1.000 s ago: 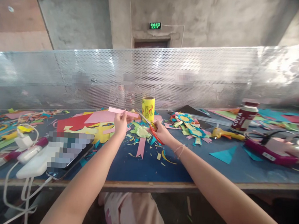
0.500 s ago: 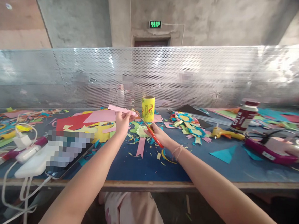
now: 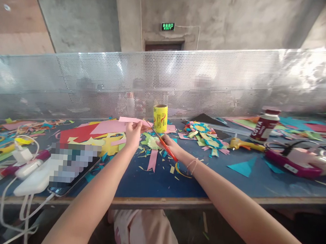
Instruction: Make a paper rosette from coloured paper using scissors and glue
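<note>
Pink paper strip sits clamped in the fingers of the left hand, poking out to their left above the tabletop. From here I see the right hand's fingers wrapped round red-handled scissors, blades angled towards those left fingers (whether they touch the strip, I can't tell). Beyond the right fingers stands a yellow roll; between both sets lies a pale green rosette.
</note>
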A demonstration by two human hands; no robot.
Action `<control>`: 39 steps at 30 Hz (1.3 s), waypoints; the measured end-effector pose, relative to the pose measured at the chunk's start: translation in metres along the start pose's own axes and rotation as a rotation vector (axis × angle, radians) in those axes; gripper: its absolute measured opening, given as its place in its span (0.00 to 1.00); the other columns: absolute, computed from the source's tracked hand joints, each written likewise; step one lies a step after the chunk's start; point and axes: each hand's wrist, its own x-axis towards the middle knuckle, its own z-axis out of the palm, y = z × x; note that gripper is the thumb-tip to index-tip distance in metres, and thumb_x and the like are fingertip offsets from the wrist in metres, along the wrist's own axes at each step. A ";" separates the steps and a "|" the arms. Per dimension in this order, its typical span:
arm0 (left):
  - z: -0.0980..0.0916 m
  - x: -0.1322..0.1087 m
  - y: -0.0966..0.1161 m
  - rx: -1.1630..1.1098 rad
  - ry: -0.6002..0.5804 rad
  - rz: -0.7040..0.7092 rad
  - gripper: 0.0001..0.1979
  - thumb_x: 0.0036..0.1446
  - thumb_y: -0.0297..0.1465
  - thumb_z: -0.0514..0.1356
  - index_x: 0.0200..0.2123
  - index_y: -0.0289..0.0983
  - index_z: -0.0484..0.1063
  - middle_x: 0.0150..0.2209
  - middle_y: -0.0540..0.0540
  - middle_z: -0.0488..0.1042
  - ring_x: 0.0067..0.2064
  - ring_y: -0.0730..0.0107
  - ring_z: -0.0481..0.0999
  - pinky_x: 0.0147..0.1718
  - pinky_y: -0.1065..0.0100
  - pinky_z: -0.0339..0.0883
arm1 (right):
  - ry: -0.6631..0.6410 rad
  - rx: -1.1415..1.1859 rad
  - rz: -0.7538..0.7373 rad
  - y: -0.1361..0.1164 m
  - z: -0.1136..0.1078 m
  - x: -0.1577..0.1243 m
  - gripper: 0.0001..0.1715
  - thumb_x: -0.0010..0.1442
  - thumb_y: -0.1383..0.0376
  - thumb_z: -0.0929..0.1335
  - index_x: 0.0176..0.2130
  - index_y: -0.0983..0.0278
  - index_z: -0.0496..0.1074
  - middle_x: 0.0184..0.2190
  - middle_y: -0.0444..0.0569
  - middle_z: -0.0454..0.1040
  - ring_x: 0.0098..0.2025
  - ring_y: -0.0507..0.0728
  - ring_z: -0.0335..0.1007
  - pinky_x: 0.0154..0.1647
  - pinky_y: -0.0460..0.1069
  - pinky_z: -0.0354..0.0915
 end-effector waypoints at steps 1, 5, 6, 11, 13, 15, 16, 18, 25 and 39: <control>0.000 -0.001 0.000 0.004 -0.011 -0.003 0.16 0.43 0.39 0.66 0.28 0.36 0.65 0.24 0.48 0.74 0.26 0.68 0.76 0.34 0.63 0.72 | -0.005 0.002 -0.004 -0.001 0.001 -0.001 0.27 0.49 0.41 0.64 0.30 0.61 0.57 0.27 0.42 0.63 0.30 0.53 0.59 0.31 0.50 0.57; 0.002 -0.003 -0.002 0.005 -0.041 -0.004 0.17 0.42 0.40 0.67 0.30 0.36 0.66 0.26 0.47 0.76 0.26 0.67 0.77 0.35 0.62 0.72 | -0.013 0.015 -0.024 -0.005 0.001 -0.002 0.26 0.51 0.42 0.62 0.30 0.61 0.57 0.26 0.42 0.62 0.30 0.52 0.58 0.31 0.49 0.56; 0.002 -0.003 -0.003 0.006 -0.046 -0.005 0.18 0.43 0.41 0.67 0.30 0.36 0.66 0.26 0.46 0.76 0.27 0.67 0.77 0.35 0.62 0.72 | -0.015 0.018 -0.029 -0.005 0.001 -0.003 0.25 0.52 0.42 0.62 0.30 0.61 0.57 0.26 0.41 0.62 0.30 0.52 0.58 0.31 0.49 0.56; 0.002 -0.001 -0.003 0.011 -0.040 -0.007 0.17 0.43 0.41 0.66 0.30 0.36 0.66 0.26 0.46 0.76 0.27 0.67 0.77 0.34 0.62 0.72 | -0.006 0.013 -0.037 -0.006 0.000 -0.003 0.24 0.53 0.44 0.62 0.30 0.61 0.56 0.26 0.41 0.61 0.29 0.52 0.57 0.31 0.49 0.55; 0.002 0.000 -0.002 0.010 -0.032 0.001 0.17 0.44 0.41 0.66 0.30 0.36 0.66 0.26 0.46 0.76 0.26 0.67 0.77 0.34 0.62 0.72 | -0.011 0.004 -0.032 -0.007 0.000 -0.003 0.24 0.53 0.44 0.62 0.30 0.61 0.56 0.25 0.41 0.61 0.29 0.51 0.57 0.31 0.49 0.55; 0.001 0.000 -0.001 0.012 -0.028 0.006 0.16 0.44 0.41 0.66 0.30 0.36 0.67 0.26 0.46 0.76 0.26 0.67 0.76 0.34 0.62 0.72 | -0.014 0.002 -0.027 -0.008 0.000 -0.004 0.24 0.53 0.44 0.62 0.30 0.61 0.56 0.25 0.40 0.60 0.29 0.51 0.56 0.30 0.49 0.55; 0.001 0.000 -0.001 0.013 -0.026 0.005 0.16 0.44 0.41 0.66 0.29 0.36 0.67 0.26 0.46 0.76 0.27 0.67 0.77 0.34 0.62 0.72 | -0.011 0.005 -0.027 -0.008 0.000 -0.004 0.24 0.53 0.44 0.62 0.30 0.61 0.56 0.25 0.40 0.60 0.28 0.51 0.56 0.30 0.49 0.55; 0.001 0.000 0.000 0.012 -0.022 0.001 0.16 0.44 0.40 0.66 0.29 0.36 0.67 0.27 0.46 0.76 0.27 0.67 0.77 0.34 0.62 0.72 | -0.001 0.019 -0.037 -0.008 0.000 -0.004 0.24 0.52 0.44 0.63 0.30 0.61 0.57 0.25 0.40 0.60 0.28 0.51 0.56 0.30 0.49 0.55; 0.001 -0.001 0.002 0.024 -0.068 -0.005 0.15 0.45 0.41 0.66 0.27 0.35 0.69 0.25 0.45 0.76 0.27 0.67 0.77 0.34 0.62 0.72 | -0.004 0.026 -0.031 -0.008 0.000 -0.003 0.25 0.52 0.42 0.63 0.30 0.61 0.57 0.26 0.41 0.61 0.29 0.51 0.56 0.30 0.49 0.55; 0.001 -0.001 0.000 0.033 -0.056 0.009 0.13 0.46 0.39 0.65 0.26 0.35 0.69 0.25 0.46 0.75 0.27 0.68 0.76 0.34 0.63 0.73 | 0.000 0.032 -0.015 -0.010 0.000 -0.004 0.23 0.52 0.45 0.63 0.30 0.61 0.58 0.26 0.41 0.62 0.29 0.51 0.58 0.30 0.49 0.56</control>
